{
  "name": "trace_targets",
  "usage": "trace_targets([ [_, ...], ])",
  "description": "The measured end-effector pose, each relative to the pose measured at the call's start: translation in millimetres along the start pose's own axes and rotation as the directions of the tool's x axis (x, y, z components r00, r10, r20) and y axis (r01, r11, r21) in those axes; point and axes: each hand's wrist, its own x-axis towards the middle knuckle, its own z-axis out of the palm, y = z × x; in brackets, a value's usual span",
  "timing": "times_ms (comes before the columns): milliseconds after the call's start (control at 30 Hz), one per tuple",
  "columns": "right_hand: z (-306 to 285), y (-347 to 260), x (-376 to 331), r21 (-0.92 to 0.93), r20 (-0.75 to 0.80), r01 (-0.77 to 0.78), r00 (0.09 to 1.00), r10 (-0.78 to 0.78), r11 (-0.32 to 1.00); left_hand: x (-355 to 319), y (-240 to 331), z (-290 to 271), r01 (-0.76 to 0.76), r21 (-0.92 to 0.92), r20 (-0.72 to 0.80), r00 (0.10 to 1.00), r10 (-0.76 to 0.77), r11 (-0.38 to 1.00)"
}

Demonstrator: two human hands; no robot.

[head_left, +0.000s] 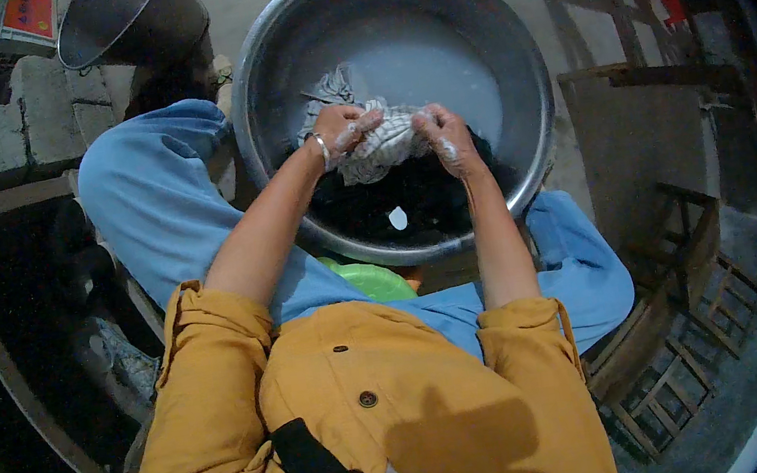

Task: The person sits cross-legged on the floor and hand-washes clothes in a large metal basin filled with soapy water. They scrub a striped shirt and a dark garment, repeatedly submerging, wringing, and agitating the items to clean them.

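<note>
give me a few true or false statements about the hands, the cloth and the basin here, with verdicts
1. Both hands grip the striped cloth over the metal basin. True: the left hand and the right hand each hold it.
2. The basin is dry. False: it holds cloudy water, with dark laundry at its near side.
3. The left wrist carries a bracelet. True.
4. The person wears a red shirt. False: it is a mustard yellow shirt, sleeves rolled up.
5. A metal bucket stands beyond the basin to the left. True.
</note>
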Motion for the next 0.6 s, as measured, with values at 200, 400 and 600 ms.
trace_targets([
  [200, 71, -1, -6, -0.23, -0.284, 0.513, 0.777, -0.561, 0.827, 16, -30, 15, -0.289, -0.022, -0.18, 0.943, 0.281, 0.957],
  [400, 49, 0, -14, -0.585, -0.212, 0.236, 0.879, -0.427, 0.776, -16, -22, 66, 0.039, -0.284, -0.168, 0.982, -0.089, 0.958],
  [600, 70, 21, -8, -0.541, -0.123, 0.5, 0.749, -0.651, 0.677, 6, -37, 35, -0.016, -0.27, 0.01, 1.0, 0.02, 0.963],
])
